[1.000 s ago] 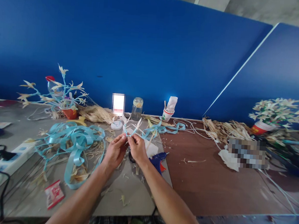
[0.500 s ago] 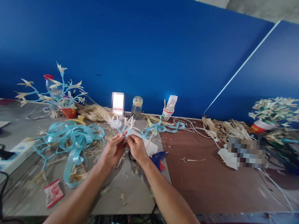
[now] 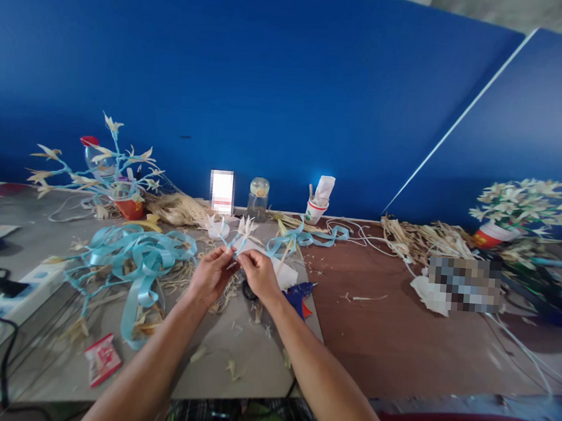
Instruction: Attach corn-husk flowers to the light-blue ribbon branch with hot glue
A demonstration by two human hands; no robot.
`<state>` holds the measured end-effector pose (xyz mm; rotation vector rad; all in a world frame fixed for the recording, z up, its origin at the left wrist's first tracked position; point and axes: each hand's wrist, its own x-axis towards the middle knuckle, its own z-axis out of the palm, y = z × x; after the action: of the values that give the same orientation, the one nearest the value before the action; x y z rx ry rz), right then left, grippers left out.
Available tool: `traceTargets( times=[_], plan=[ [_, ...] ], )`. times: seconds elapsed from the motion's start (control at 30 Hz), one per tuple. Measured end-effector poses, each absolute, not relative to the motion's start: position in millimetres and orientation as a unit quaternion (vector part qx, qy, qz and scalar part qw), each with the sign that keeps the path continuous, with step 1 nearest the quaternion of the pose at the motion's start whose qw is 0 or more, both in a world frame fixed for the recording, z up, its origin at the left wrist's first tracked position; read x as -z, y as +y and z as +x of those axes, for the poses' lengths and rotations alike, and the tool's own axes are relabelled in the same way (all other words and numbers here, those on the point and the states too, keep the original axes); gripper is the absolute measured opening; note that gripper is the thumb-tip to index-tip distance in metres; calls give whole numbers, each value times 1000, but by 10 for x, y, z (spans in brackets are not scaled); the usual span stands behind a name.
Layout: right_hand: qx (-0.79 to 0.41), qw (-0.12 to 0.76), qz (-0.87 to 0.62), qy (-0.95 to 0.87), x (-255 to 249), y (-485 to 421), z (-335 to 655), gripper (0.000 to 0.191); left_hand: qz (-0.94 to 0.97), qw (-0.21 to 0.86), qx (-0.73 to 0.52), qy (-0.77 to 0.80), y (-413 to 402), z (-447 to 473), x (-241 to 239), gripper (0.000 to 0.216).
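Note:
Close together over the table's middle, my left hand (image 3: 213, 272) and my right hand (image 3: 259, 274) both pinch the blue-wrapped stems of a small flower sprig (image 3: 245, 229). Its pale, pointed petals stick up above my fingertips. The lower stem is hidden by my fingers. To the left lies a loose heap of light blue ribbon (image 3: 145, 259). A blue glue gun (image 3: 298, 298) with an orange trigger rests beside my right wrist. Black scissor-like handles (image 3: 248, 290) show partly under my right hand.
A white power strip (image 3: 19, 301) and a red packet (image 3: 103, 360) lie at left. Behind stand a blue-stemmed flower arrangement (image 3: 115, 135), a glass jar (image 3: 258, 199) and a paper cup (image 3: 315, 211). Dried husks (image 3: 423, 240) and a potted white bouquet (image 3: 524, 205) are at right.
Both hands stay pinched on the sprig with only a slight shift of the fingers. The left hand has turned a little. The whole view has moved slightly.

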<state>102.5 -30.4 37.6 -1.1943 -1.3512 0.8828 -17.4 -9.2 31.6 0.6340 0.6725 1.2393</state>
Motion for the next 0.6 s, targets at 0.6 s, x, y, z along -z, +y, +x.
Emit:
traceTargets(
  times=[0.6],
  plan=[
    [-259, 544, -553, -575, -450, -378, 957, 17, 245, 764, -549, 235, -211, -39, -344, 13]
  ],
)
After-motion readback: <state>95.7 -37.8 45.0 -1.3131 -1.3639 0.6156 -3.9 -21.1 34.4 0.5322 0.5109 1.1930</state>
